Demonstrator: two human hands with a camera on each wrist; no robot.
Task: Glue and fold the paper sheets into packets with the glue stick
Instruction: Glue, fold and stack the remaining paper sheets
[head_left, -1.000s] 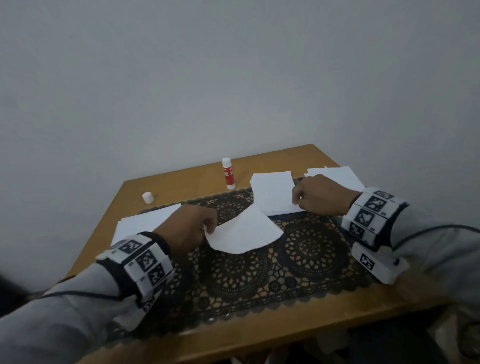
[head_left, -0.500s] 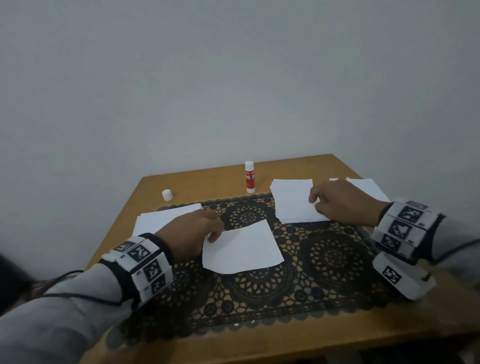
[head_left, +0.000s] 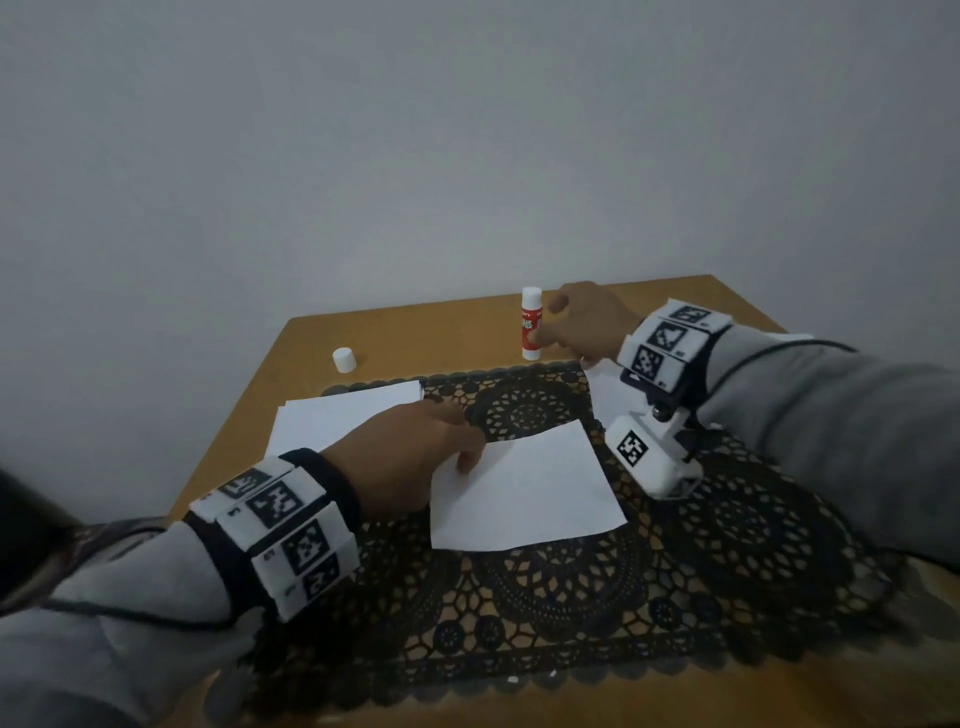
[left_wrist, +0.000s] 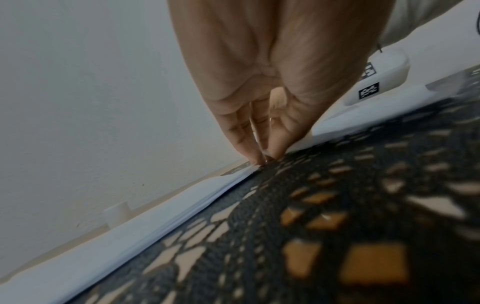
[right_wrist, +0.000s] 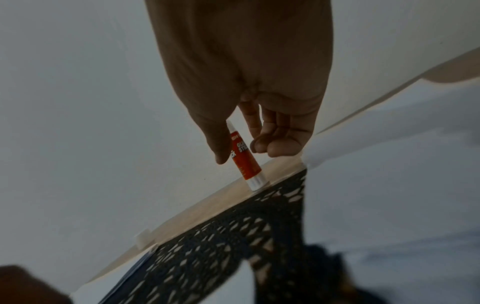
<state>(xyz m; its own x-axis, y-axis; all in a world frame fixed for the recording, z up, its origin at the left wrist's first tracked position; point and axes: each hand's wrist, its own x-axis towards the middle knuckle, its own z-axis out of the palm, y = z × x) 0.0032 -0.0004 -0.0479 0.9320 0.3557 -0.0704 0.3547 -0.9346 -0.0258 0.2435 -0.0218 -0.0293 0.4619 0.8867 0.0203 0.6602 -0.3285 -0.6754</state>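
A single white paper sheet (head_left: 524, 493) lies on the black lace mat (head_left: 571, 597). My left hand (head_left: 462, 452) pinches its near-left corner, thumb on top; the left wrist view shows my left hand (left_wrist: 267, 158) with fingertips meeting at the sheet (left_wrist: 337, 125) edge. The red-and-white glue stick (head_left: 531, 322) stands uncapped on the wood behind the mat. My right hand (head_left: 550, 327) reaches it, thumb and fingers spread on either side. In the right wrist view the glue stick (right_wrist: 245, 160) still stands on the table, my right hand (right_wrist: 240, 154) not closed round it.
The white cap (head_left: 344, 359) stands at the table's (head_left: 415, 332) back left. One stack of sheets (head_left: 343, 415) lies at the left and another stack (head_left: 605, 395) under my right wrist. A grey wall rises right behind the table.
My right hand left the right stack and moved back and left to the glue stick. The left hand stays pinching the sheet's corner, and the sheet has settled flat.
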